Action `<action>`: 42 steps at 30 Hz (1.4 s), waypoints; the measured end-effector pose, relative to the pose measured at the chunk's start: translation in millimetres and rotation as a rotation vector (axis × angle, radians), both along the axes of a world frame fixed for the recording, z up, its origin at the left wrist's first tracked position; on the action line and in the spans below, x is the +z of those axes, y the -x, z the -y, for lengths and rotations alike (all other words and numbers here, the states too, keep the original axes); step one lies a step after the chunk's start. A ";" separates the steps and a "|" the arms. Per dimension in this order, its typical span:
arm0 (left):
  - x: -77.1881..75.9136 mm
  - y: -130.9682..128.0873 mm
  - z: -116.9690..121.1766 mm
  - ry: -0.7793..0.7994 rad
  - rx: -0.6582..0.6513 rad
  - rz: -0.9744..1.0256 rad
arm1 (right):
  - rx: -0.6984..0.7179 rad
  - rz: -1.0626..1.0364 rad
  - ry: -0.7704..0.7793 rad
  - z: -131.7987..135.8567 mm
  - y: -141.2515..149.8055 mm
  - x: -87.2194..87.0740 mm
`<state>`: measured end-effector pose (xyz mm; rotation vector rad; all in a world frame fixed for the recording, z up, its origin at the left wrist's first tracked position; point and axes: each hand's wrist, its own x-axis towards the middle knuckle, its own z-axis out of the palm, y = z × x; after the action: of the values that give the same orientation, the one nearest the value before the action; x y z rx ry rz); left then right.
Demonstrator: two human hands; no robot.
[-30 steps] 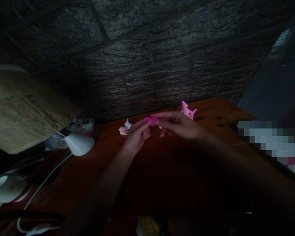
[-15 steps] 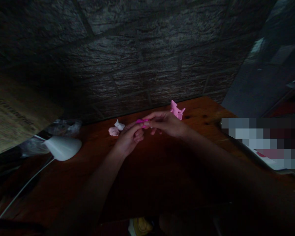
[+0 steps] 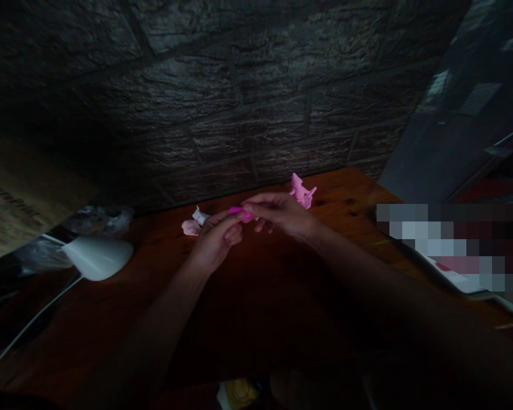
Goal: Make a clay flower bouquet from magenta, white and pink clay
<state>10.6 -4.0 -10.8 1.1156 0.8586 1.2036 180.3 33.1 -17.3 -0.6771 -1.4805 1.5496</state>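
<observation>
Between both hands is a small bright pink clay-like piece (image 3: 243, 213), held up over the wooden table. My left hand (image 3: 219, 236) pinches its left side between thumb and curled fingers. On the other side, the thumb and forefinger of my right hand (image 3: 280, 213) close on it, the lower fingers loosely bent. Behind the right hand stands a lighter pink, uneven shape (image 3: 301, 192) with points sticking out, partly covered by that hand. A pale pink lump (image 3: 191, 228) and a white crumpled-looking piece (image 3: 199, 216) lie just beyond my left hand.
A white lamp-like cone (image 3: 100, 258) with a cable stands on the left of the table (image 3: 265, 296), near clear plastic wrapping (image 3: 106, 219) and a printed cardboard box (image 3: 17, 193). A dark stone-patterned wall (image 3: 205, 114) borders the back. Blurred-out items sit at right.
The view has shifted slightly, so everything appears a little further left. Both hands keep their pinch on the bright pink piece, and a bit more of it shows between the fingers.
</observation>
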 end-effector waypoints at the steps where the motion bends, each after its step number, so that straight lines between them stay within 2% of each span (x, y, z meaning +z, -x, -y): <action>1: -0.5 0.0 -0.5 0.021 0.001 0.012 | -0.009 -0.002 0.011 0.5 0.4 0.6; 6: -1.1 -0.3 -3.4 0.104 -0.024 0.106 | 0.017 -0.013 0.165 3.4 0.1 5.6; 14: 2.5 1.2 2.5 0.080 -0.172 0.086 | 0.137 -0.093 0.382 2.4 -5.3 7.7; 18: 0.3 3.2 1.3 0.083 -0.191 0.063 | 0.116 -0.093 0.365 2.3 -5.3 6.1; 22: -0.8 2.3 -2.4 0.122 -0.138 0.106 | 0.119 -0.091 0.344 2.7 -4.5 6.6; 26: 0.3 0.3 -2.3 0.152 -0.082 0.118 | 0.138 -0.108 0.384 3.1 -3.2 9.6; 32: -1.1 0.8 -1.0 0.142 -0.092 0.131 | 0.183 -0.185 0.472 4.1 2.9 4.4; 37: -1.3 0.3 -2.1 0.165 -0.099 0.126 | 0.184 -0.174 0.438 3.1 3.2 -1.0; 42: -0.8 1.5 -4.9 0.223 -0.098 0.219 | 0.199 -0.154 0.414 3.1 -2.0 3.7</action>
<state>9.1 0.9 -11.7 0.8194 0.7408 1.0969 182.3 30.0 -13.6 -0.6383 -1.1486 2.0448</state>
